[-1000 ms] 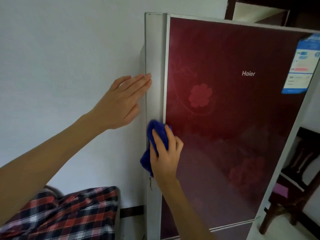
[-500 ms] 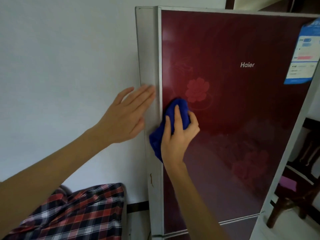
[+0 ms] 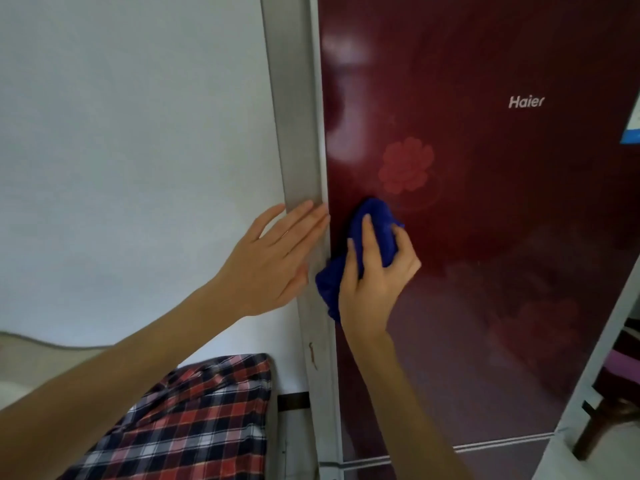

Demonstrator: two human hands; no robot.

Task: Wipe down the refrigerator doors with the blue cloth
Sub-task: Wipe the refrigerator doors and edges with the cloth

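Observation:
The refrigerator door [image 3: 502, 237] is glossy dark red with faint flower prints and a brand name at upper right. My right hand [image 3: 375, 275] grips the bunched blue cloth [image 3: 375, 223] and presses it against the door's left part, just below a flower print. A tail of the cloth hangs left of my wrist. My left hand [image 3: 273, 261] lies flat with straight fingers against the grey side panel [image 3: 298, 133] of the fridge, right beside the cloth.
A white wall [image 3: 138, 150] runs on the left. Red plaid fabric [image 3: 194, 417] lies low at the left, beside the fridge. A dark wooden chair [image 3: 609, 393] stands at the lower right. A blue and white label [image 3: 632, 129] sticks on the door's right edge.
The cloth first moved up and right from the door's left edge onto the red front. Since then both hands keep the same place on the fridge while the view came closer.

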